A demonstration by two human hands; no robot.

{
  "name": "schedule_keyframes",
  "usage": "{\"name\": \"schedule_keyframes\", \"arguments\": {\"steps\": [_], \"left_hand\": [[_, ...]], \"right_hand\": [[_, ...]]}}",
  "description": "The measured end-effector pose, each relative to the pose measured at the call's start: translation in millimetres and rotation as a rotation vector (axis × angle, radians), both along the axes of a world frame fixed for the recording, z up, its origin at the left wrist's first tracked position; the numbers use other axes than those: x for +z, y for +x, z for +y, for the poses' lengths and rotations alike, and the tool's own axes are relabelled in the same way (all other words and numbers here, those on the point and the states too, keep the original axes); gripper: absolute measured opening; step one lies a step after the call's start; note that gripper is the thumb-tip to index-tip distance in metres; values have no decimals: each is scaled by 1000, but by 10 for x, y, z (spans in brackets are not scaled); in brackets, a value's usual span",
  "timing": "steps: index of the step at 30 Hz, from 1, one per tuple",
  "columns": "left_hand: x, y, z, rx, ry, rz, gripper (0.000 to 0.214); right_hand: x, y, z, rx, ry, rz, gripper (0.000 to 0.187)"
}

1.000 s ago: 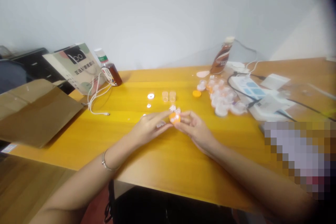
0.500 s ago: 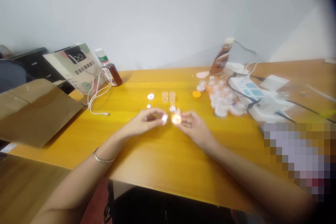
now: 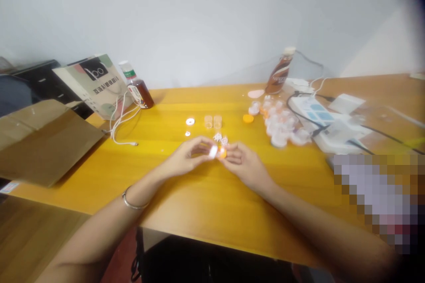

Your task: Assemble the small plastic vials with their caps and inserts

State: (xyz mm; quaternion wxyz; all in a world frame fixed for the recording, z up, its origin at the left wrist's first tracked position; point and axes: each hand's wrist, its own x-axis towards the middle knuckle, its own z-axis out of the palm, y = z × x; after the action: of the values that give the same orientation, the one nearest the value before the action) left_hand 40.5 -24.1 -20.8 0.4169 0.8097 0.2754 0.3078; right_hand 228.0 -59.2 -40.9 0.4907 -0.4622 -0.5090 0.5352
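Observation:
Between thumb and fingers, my left hand (image 3: 187,157) pinches a small white piece (image 3: 213,152), too bright to make out in detail. My right hand (image 3: 245,163) grips an orange cap (image 3: 223,153), turned on edge towards the white piece. The two pieces are close together; whether they touch I cannot tell. Just beyond my fingers lie two white gear-like parts, one of them a toothed wheel (image 3: 217,137). Farther back stand two clear cylinders, the right one (image 3: 217,121) beside its twin. A white ring (image 3: 190,121) and a smaller white part (image 3: 187,133) lie to their left.
An orange cap (image 3: 248,118) lies near a pile of clear and white plastic parts (image 3: 280,126) on the right. Behind it leans a brown drink bottle (image 3: 280,70). Power strips with cables (image 3: 318,115) sit farther right. At left are a cardboard box (image 3: 49,141), white cable and syrup-coloured bottle (image 3: 141,93).
My left hand has moved right, bringing the white piece up to the orange cap. My right hand has turned the cap from facing me to edge-on.

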Motion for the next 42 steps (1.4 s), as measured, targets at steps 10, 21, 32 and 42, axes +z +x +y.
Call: {"name": "schedule_keyframes", "arguments": {"steps": [10, 21, 32, 42], "left_hand": [[82, 37, -97, 28, 451, 198, 28], [84, 38, -113, -15, 514, 242, 27], [47, 9, -110, -31, 539, 258, 30], [17, -3, -126, 32, 528, 336, 29]], "right_hand": [[9, 11, -16, 55, -6, 19, 23], [30, 18, -29, 98, -10, 18, 19], [50, 15, -54, 84, -13, -45, 17], [53, -13, -78, 82, -40, -50, 17]]}}
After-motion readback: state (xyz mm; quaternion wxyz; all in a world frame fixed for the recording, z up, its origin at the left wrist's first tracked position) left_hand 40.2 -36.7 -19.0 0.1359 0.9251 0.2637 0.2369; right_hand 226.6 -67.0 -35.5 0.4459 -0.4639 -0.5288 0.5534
